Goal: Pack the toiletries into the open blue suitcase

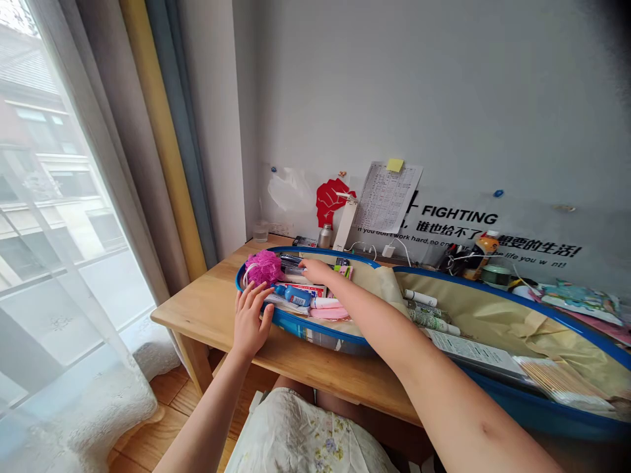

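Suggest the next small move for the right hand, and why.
I'd probably close the right hand gently on the slim dark item: the hand reaches in close beside it, though its grip is unclear. The left hand, open at the edge of the blue-rimmed container by the pink puff, could steady it.

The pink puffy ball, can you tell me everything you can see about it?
The mesh bath puff is bright magenta pink: a round, ruffled bunch of what looks like thin netting, puffed out, with a white cord looping at its left side. It sits at the left end of the blue-rimmed container. A blue bottle lies just in front, to its right. The left grip is spread close in front; whether its fingertips touch the puff, I can't tell.
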Available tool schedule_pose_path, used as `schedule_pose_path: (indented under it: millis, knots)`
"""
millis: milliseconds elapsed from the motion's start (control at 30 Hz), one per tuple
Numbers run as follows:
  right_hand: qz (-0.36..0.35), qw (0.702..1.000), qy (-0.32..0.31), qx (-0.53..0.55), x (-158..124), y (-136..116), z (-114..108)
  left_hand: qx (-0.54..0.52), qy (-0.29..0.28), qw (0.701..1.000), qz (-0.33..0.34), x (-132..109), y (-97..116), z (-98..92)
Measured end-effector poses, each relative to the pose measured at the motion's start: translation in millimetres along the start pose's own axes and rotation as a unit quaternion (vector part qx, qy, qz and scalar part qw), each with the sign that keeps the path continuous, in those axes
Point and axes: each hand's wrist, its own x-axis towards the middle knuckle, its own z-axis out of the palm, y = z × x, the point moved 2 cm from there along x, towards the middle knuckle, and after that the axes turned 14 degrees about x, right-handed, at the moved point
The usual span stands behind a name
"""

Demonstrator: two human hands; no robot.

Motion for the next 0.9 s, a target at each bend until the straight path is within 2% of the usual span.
schedule_pose_path:
  millis: [267, 333, 433, 533, 667, 767, 900]
  knots:
    - [-0.011, 1.000, -0.007, 0.020, -1.3, 0.3, -0.8, 0.003, -0.003, 1.000, -0.005, 0.1, -0.4, 0.1]
    - [-0.013, 1.000, 0.008, 0.024, -3.0, 2.6, -12.1, 0.004, -0.003, 1.000, -0.004, 0.4, -0.8, 0.2]
    - [-0.005, 0.998, 0.048, 0.031, -11.3, 19.5, -45.5, 0.004, -0.003, 1.000, -0.003, 0.4, -1.6, 0.4]
    - [0.032, 0.996, 0.084, 0.030, -34.0, 58.9, -89.3, 0.006, -0.003, 1.000, -0.004, -0.2, -2.0, 0.7]
    - [0.109, 0.989, 0.104, 0.008, -88.4, 131.5, -131.8, 0.005, 0.003, 1.000, 0.000, -0.9, -2.3, 1.3]
    - [0.157, 0.983, 0.092, -0.021, -130.9, 179.6, -136.1, 0.004, 0.013, 1.000, 0.003, -1.0, -2.8, 1.8]
    - [0.184, 0.980, 0.054, -0.056, -163.2, 218.3, -114.0, 0.003, 0.021, 1.000, -0.001, -1.0, -2.9, 1.9]
